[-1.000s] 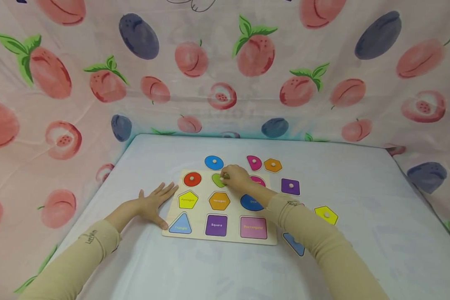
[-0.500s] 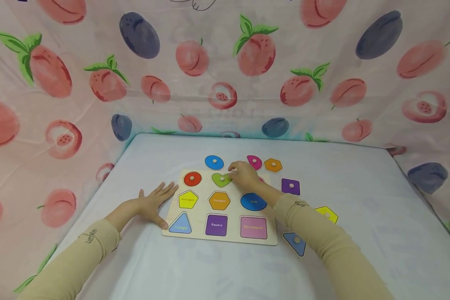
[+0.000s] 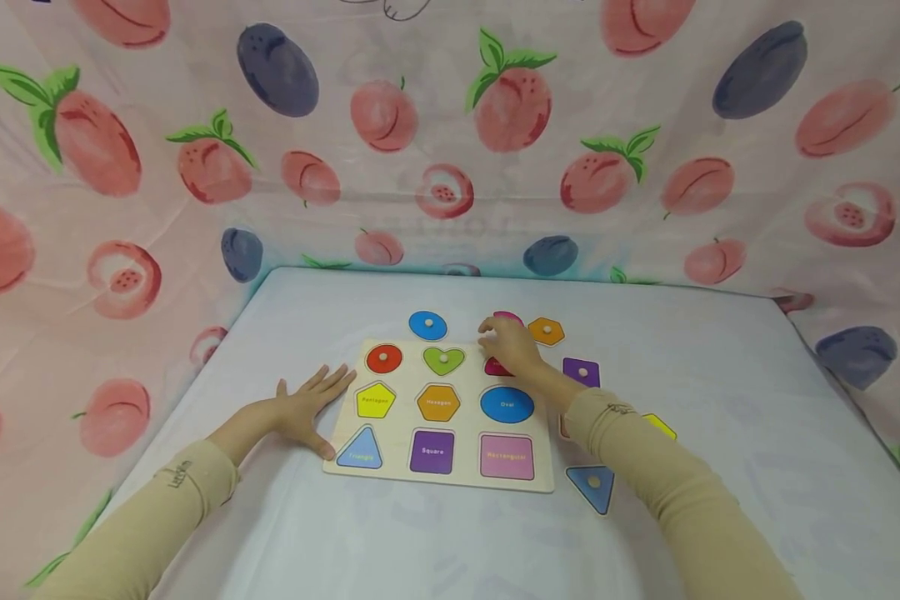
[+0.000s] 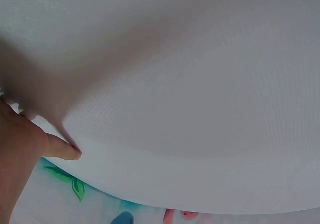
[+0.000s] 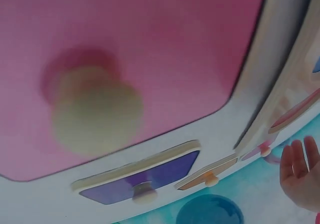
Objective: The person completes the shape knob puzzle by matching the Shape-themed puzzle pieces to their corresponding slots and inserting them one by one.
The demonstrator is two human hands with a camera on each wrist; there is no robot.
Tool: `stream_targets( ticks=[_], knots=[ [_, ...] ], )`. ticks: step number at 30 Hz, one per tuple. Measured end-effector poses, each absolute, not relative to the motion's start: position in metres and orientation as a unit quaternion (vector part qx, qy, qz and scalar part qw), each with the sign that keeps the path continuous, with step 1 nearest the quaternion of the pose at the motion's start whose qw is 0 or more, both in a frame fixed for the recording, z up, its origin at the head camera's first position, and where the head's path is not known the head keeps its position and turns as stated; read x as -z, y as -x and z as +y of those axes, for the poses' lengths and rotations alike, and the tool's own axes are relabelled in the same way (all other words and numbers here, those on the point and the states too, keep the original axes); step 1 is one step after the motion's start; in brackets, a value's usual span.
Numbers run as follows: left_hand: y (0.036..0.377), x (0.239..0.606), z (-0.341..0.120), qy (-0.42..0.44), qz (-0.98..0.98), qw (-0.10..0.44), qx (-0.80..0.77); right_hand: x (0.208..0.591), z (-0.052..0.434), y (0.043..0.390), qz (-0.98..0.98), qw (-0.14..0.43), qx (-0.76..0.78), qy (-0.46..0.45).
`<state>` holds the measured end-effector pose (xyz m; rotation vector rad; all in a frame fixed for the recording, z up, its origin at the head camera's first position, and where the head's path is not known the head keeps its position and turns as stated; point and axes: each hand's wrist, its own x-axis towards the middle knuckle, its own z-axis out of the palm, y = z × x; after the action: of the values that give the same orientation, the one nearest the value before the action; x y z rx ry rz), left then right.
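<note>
On the white table lies a wooden shape puzzle board (image 3: 405, 477) with labelled recesses. A red circle piece (image 3: 384, 368) and a green heart piece (image 3: 453, 365), both with knobs, sit in its back row. My left hand (image 3: 300, 417) lies spread at the board's left edge, and its thumb (image 4: 62, 149) shows in the left wrist view. My right hand (image 3: 513, 346) hovers over the back right of the board with loosely bent fingers and nothing in them. It partly covers the magenta recess (image 3: 498, 367) and a magenta half-circle piece (image 3: 508, 316) behind the board.
Behind the board lie a blue oval piece (image 3: 422, 330) and an orange hexagon piece (image 3: 537, 331). To the right are a purple square piece (image 3: 573, 369), a blue triangle piece (image 3: 585, 479) and a yellow piece (image 3: 662, 425), partly under my sleeve. A pink piece (image 5: 175, 59) looms in the right wrist view.
My right hand has let go of the green heart's knob and moved right, toward the magenta half-circle. The heart stays in the board. My left hand has not moved.
</note>
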<state>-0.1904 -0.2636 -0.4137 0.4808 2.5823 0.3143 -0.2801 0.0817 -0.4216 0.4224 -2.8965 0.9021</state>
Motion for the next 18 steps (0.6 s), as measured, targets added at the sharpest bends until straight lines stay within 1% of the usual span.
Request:
stream_targets(
  ticks=[6, 9, 18],
  knots=[
    [0.191, 0.413, -0.265, -0.176, 0.945, 0.25, -0.117, 0.423, 0.092, 0.286, -0.942, 0.1, -0.288, -0.137],
    [0.192, 0.414, -0.265, -0.179, 0.944, 0.248, -0.121, 0.425, 0.098, 0.291, -0.936, 0.119, -0.302, -0.134],
    [0.194, 0.417, -0.266, -0.178, 0.945, 0.25, -0.115, 0.429, 0.113, 0.307, -0.942, 0.12, -0.292, -0.108]
  ],
)
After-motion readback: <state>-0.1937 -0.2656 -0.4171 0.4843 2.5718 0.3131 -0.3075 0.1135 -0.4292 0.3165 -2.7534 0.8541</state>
